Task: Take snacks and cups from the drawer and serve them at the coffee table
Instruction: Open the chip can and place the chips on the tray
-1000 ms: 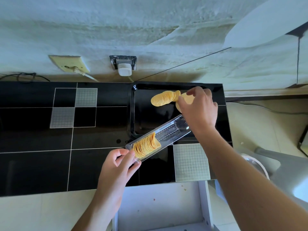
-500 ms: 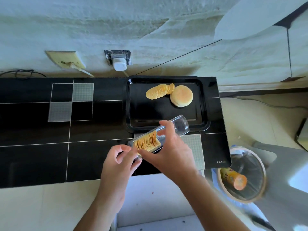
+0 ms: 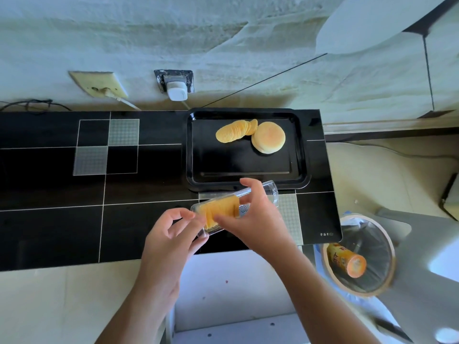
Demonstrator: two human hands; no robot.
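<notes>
clear chip tray (image 3: 269, 192): tilted, held above counter's front edge, part-full of stacked chips (image 3: 218, 210) | black serving tray (image 3: 196, 155): far right of counter, fanned chips (image 3: 233, 131) touching round bun (image 3: 268, 137) | drawer (image 3: 223, 289): open

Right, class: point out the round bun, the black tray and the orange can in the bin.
bun (image 3: 268, 137), head view, middle of its top.
tray (image 3: 246, 181), head view, near rim.
can (image 3: 346, 260), head view, its side.

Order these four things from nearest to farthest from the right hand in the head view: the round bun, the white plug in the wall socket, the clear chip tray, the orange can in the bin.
1. Clear chip tray: held in the right hand.
2. Round bun: on the black tray, beyond the hands.
3. Orange can: in the bin, to the right.
4. White plug: on the wall, farthest.
</notes>
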